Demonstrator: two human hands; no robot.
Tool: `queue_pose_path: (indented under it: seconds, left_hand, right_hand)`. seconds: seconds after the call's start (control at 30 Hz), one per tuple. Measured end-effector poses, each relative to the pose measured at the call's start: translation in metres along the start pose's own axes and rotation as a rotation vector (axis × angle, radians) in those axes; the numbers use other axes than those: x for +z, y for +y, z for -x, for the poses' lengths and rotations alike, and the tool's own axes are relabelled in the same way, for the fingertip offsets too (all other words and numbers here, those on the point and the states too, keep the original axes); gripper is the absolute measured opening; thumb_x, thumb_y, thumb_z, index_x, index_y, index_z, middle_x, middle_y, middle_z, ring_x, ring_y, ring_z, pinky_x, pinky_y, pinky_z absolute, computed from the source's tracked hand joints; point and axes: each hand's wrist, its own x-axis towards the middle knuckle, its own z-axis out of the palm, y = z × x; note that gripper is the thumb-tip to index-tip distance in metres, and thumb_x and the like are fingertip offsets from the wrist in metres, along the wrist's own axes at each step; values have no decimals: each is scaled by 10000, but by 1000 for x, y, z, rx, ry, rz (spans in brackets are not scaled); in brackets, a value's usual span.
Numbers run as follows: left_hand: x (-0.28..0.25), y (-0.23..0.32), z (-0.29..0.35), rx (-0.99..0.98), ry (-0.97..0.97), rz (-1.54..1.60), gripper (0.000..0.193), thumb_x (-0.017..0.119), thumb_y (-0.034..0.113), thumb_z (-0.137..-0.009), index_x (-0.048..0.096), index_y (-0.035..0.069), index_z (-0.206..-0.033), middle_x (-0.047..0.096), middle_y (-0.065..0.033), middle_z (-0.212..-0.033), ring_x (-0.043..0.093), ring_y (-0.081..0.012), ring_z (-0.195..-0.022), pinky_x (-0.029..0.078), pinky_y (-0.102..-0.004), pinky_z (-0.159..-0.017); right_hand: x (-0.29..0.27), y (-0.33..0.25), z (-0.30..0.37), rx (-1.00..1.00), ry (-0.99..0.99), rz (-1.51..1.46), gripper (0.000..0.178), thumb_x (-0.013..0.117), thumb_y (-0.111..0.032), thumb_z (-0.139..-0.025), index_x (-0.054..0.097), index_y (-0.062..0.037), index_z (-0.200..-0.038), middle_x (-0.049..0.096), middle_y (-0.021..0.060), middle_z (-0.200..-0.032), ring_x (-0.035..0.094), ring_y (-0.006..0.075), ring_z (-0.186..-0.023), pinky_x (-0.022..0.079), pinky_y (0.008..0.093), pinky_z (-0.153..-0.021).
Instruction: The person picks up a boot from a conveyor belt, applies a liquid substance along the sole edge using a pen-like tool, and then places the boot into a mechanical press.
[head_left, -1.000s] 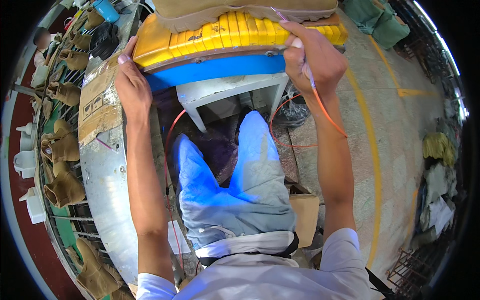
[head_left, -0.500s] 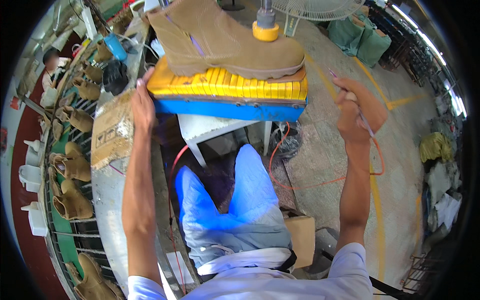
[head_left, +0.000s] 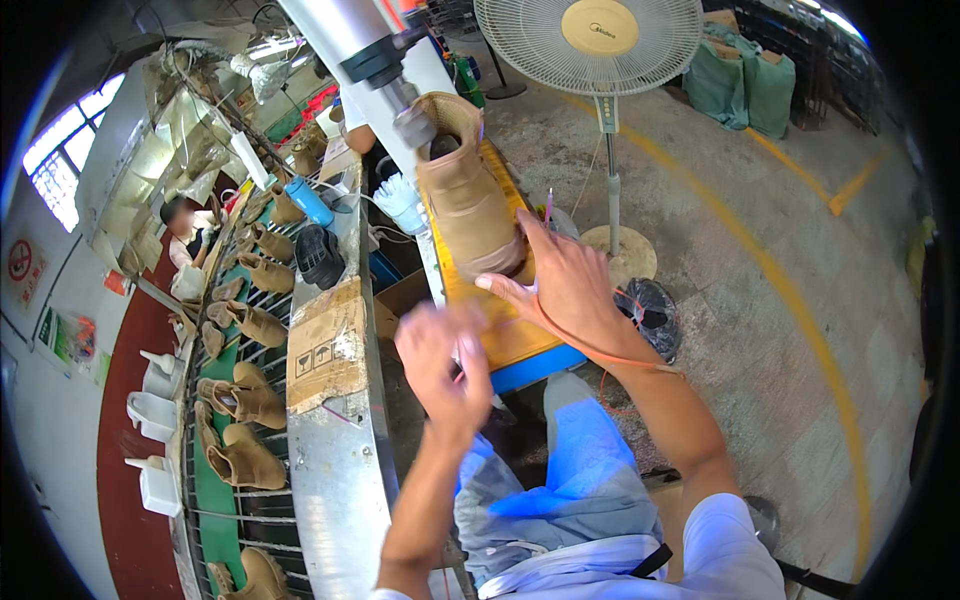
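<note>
A tan suede boot (head_left: 468, 200) stands on the yellow pad (head_left: 500, 335) of a press, over a blue plate (head_left: 540, 368). A grey metal ram (head_left: 400, 95) reaches down into the boot's opening. My right hand (head_left: 565, 285) lies flat with fingers spread on the pad, touching the boot's toe. An orange cord (head_left: 610, 352) runs across that hand and wrist. My left hand (head_left: 445, 365) hovers blurred in front of the pad's near left corner, fingers loosely curled. Whether it holds anything is unclear.
At left, a curved metal rail with a cardboard piece (head_left: 325, 340) edges a wire conveyor carrying several tan boots (head_left: 245, 400). White shoe lasts (head_left: 155, 410) stand beyond. A pedestal fan (head_left: 590, 40), green sacks (head_left: 745, 85) and a black bag (head_left: 655, 310) are on the concrete floor.
Both hands have let go of the pad's sides. The right hand moved onto the pad by the boot's toe; the left pulled back toward me. The view has tilted up.
</note>
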Motion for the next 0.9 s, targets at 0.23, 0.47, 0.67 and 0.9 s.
queue_pose_path:
  seconds: [0.23,0.47,0.67,0.9]
  left_hand:
    - [50,-58,-178,-514,236,301,538,626,508,-927,675,-11,-1059,702,-265,-918,695,-401,-887,529,-479,-790]
    - [19,-55,-156,-504,943,779,466,640,468,-941,661,8,-1019,662,-153,-923,637,-263,-867,515,-360,-804]
    - [-231,-42,-29,-494,894,1042,533,565,618,-954,626,97,-1049,643,-56,-939,628,-162,-819,534,-305,-770]
    - [-424,-96,133,-745,892,480,401,543,477,-995,613,85,-942,652,-73,-828,647,-195,-704,554,-321,-660]
  right_hand:
    - [13,-2,-53,193,-221,-82,783,851,-531,-715,599,-29,-1261,706,206,-1127,672,380,-1058,520,468,-904]
    - [9,54,-65,127,-388,-492,761,836,-325,-821,500,4,-1419,596,177,-1346,564,263,-1217,416,395,-1073]
    - [7,43,-58,117,-369,-212,842,736,-540,-844,469,-31,-1460,496,211,-1450,489,337,-1319,373,468,-1105]
    - [3,56,-65,89,-345,-194,842,731,-529,-849,461,-24,-1467,499,218,-1436,482,361,-1321,397,486,-1078]
